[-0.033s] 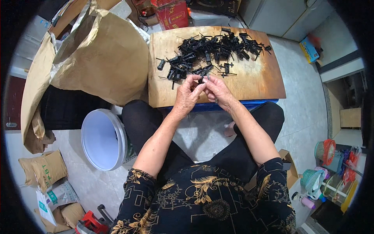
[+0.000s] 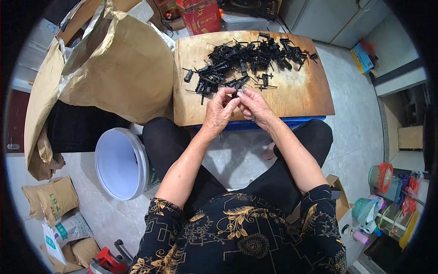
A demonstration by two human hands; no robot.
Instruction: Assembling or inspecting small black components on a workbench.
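My left hand (image 2: 220,111) and my right hand (image 2: 256,108) meet over the near part of a wooden board (image 2: 296,98). Between their fingertips is a small black plastic part (image 2: 235,94), mostly covered by the fingers. Both hands are closed in a pinch on it. Just beyond them, a heap of black plastic parts with thin rods (image 2: 242,57) spreads over the board. A few pieces lie apart, such as a small cross-shaped part (image 2: 266,81) right of the hands and a short black block (image 2: 188,75) at the left.
A large open brown paper sack (image 2: 123,68) stands left of the board. Beside my left knee is a white bucket (image 2: 119,164). Filled sacks (image 2: 57,196) lie on the floor at far left. A cardboard box (image 2: 341,201) sits by my right elbow. A red box (image 2: 200,18) stands behind the board.
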